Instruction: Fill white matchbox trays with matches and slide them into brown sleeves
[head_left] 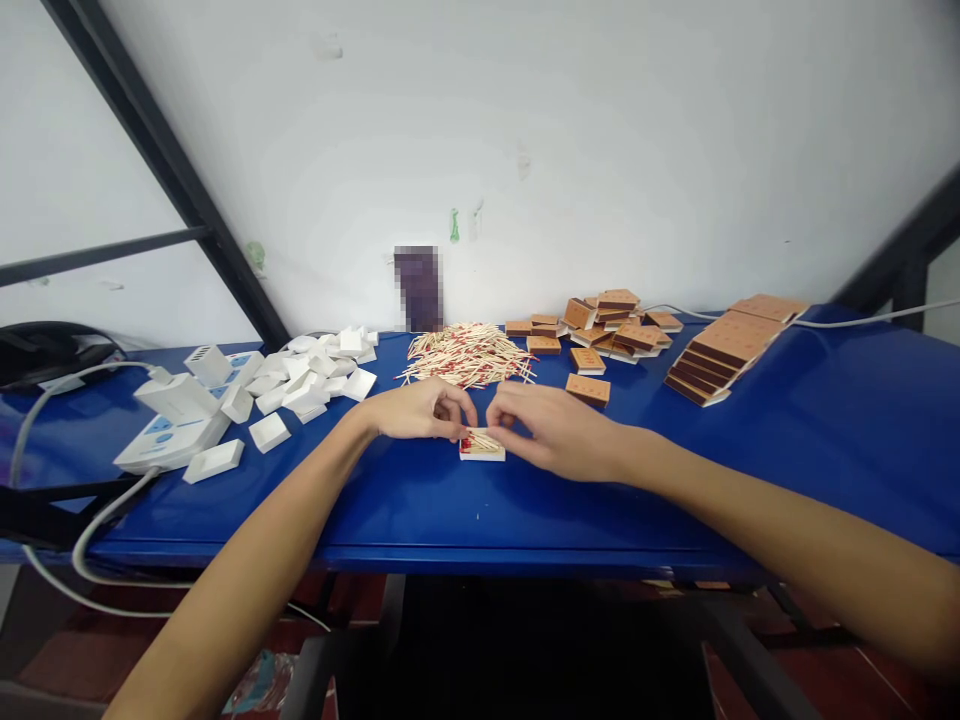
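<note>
A small white matchbox tray (484,456) sits near the table's front edge, filled with matches (481,441) whose red heads lie mostly at its left end. My left hand (424,410) is closed, its thumb and fingertips pinching at the tray's left end. From the right, my right hand (544,428) closes thumb and bent fingers at the other end, by the match sticks. Just behind both hands rises a big heap of loose matches (471,355).
Empty white trays (311,375) are piled at left, beside a white power strip (176,435) with plugs and cables. Brown matchbox sleeves (622,325) lie scattered at back right; a leaning row of matchboxes (727,345) stands farther right. The blue table (420,515) meets a white wall.
</note>
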